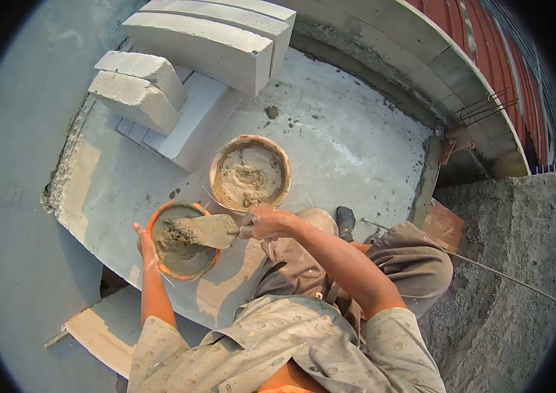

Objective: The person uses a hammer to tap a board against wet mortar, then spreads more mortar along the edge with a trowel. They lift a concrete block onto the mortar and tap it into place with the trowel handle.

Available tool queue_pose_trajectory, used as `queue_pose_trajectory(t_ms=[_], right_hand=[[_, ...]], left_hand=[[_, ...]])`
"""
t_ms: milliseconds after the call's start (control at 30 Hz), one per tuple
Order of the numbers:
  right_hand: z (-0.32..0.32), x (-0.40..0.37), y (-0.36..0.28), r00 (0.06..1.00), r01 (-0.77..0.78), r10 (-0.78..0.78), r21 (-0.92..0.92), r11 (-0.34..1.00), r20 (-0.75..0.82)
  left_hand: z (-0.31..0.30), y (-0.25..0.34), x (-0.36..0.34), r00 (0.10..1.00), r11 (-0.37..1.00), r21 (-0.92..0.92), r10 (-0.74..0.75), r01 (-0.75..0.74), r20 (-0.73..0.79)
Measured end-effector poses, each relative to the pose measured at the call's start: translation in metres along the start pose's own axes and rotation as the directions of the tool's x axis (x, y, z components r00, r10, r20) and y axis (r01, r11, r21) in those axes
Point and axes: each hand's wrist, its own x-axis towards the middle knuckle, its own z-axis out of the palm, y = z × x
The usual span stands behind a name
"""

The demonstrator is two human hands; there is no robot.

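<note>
My right hand (pixel 267 223) is wrapped round the handle of a trowel (pixel 211 231), its blade coated in wet grey mortar. The blade reaches over the rim of a small orange bucket (pixel 215 257), with its tip above the mortar (pixel 183 252) inside. On the bucket's left side my left hand (pixel 146 246) holds the rim, thumb up; its other fingers are partly hidden. Just beyond stands a larger round tub (pixel 284 164), its rim smeared and its inside holding a drier-looking sandy mix (pixel 249 175).
Pale blocks (pixel 199 42) are stacked at the upper left, with two shorter blocks (pixel 137 88) beside them. A low block wall (pixel 415 59) curves along the right, near protruding rebar (pixel 487 105). The concrete slab (pixel 350 131) ends in a rough edge at left.
</note>
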Motion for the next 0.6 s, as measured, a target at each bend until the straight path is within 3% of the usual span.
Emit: queue_pose_trajectory(t_ms=[67,167,267,300,367,433,500,567,600], right_hand=[[-0.008,-0.029,0.017,0.999,0.047,-0.045,0.170,0.984,-0.016],[-0.039,-0.066,0.052,0.990,0.138,-0.130,0.229,0.964,-0.049],[-0.090,-0.143,0.082,0.984,0.096,-0.055,0.241,0.966,-0.170],[-0.108,-0.171,0.097,0.976,0.057,0.001,0.261,0.964,-0.218],[-0.135,-0.223,0.140,0.946,0.008,0.098,0.325,0.946,-0.308],[-0.151,-0.268,0.191,0.897,0.006,0.176,0.410,0.912,-0.406],[-0.161,-0.302,0.242,0.800,0.011,0.305,0.521,0.853,-0.516],[-0.164,-0.319,0.299,0.668,0.033,0.441,0.617,0.787,-0.599],[-0.165,-0.323,0.330,0.611,0.055,0.487,0.647,0.761,-0.624]], left_hand=[[-0.003,0.001,0.001,1.000,1.000,0.028,0.012,-0.011,-0.024],[-0.001,0.003,-0.002,0.983,0.986,0.154,0.095,-0.070,-0.157],[0.020,0.020,-0.017,0.838,0.854,0.489,0.391,-0.176,-0.380],[0.039,0.031,-0.025,0.755,0.761,0.583,0.552,-0.283,-0.354],[0.098,0.062,-0.056,0.600,0.546,0.584,0.791,-0.600,-0.122],[0.187,0.100,-0.109,0.471,0.354,0.464,0.866,-0.812,0.165],[0.279,0.110,-0.148,0.436,0.370,0.233,0.798,-0.899,0.416],[0.373,0.092,-0.158,0.388,0.445,0.094,0.636,-0.891,0.668],[0.421,0.076,-0.164,0.391,0.421,0.164,0.538,-0.892,0.747]])
